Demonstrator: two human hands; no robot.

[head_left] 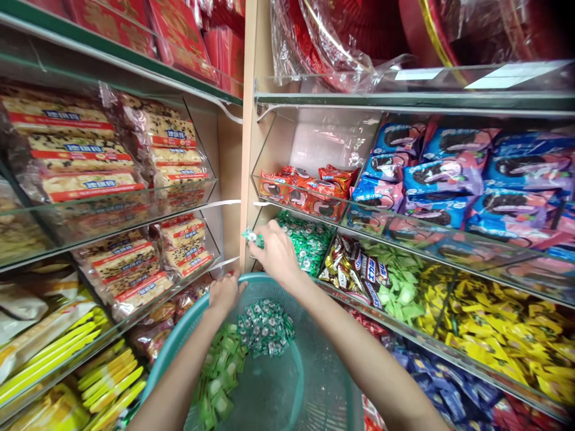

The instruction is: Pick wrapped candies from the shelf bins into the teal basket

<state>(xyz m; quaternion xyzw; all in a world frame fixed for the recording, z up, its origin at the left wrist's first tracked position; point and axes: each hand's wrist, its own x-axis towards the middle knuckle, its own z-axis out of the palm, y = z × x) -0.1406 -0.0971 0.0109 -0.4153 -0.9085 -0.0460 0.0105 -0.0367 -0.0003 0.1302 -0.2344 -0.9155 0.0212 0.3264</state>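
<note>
My right hand is closed on a green-and-clear wrapped candy, held up in front of the shelf post. Just behind it is a shelf bin heaped with matching green wrapped candies. My left hand is wrapped over the far rim of a teal plastic basket. Inside that basket lie a pile of the small green-and-clear wrapped candies and, on the left, light green square packets. The left fingertips are partly hidden beyond the rim.
Glass-fronted shelves run along both sides. To the right are chocolate bars, yellow wrapped sweets and blue cookie packs. Packaged pastry bars fill the left shelves. A wooden post stands at the corner, with glass edges close by.
</note>
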